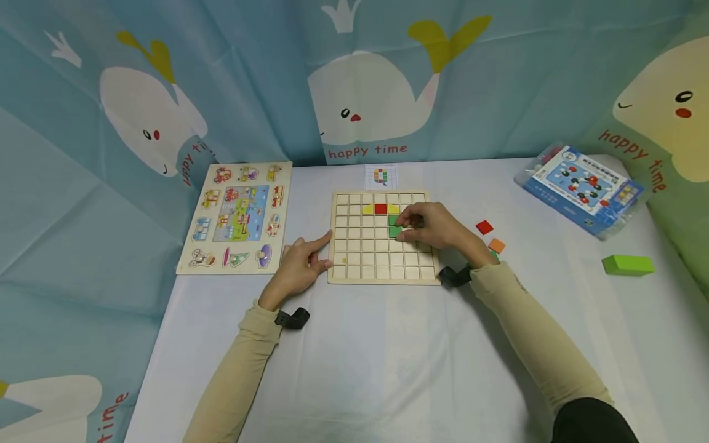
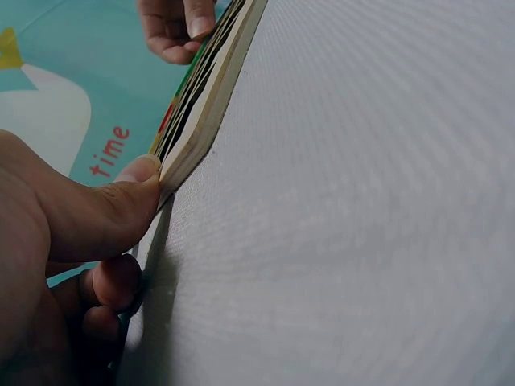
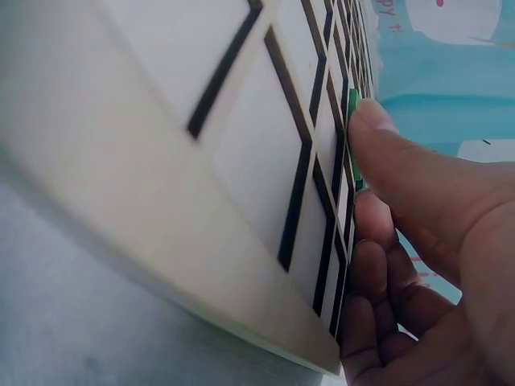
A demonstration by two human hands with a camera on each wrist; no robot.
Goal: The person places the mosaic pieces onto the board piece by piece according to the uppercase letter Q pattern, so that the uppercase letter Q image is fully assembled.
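Observation:
A pale wooden grid board (image 1: 354,274) lies on the white table. Near its top sit a red square tile (image 1: 380,209) with a yellow tile (image 1: 368,210) on its left and another yellow tile (image 1: 393,209) on its right. Two green tiles stand in the column below; the lower green tile (image 1: 394,232) is between the thumb and finger of my right hand (image 1: 429,224), which pinches it at the grid. In the right wrist view the thumb touches its green edge (image 3: 354,137). My left hand (image 1: 299,264) rests index finger and thumb against the board's left edge.
Behind the board lies a small pattern card (image 1: 381,177). A picture puzzle board (image 1: 191,255) is at left. To the right lie a red tile (image 1: 484,227), an orange tile (image 1: 496,245), a green block (image 1: 628,265) and a blue boxed set (image 1: 581,191).

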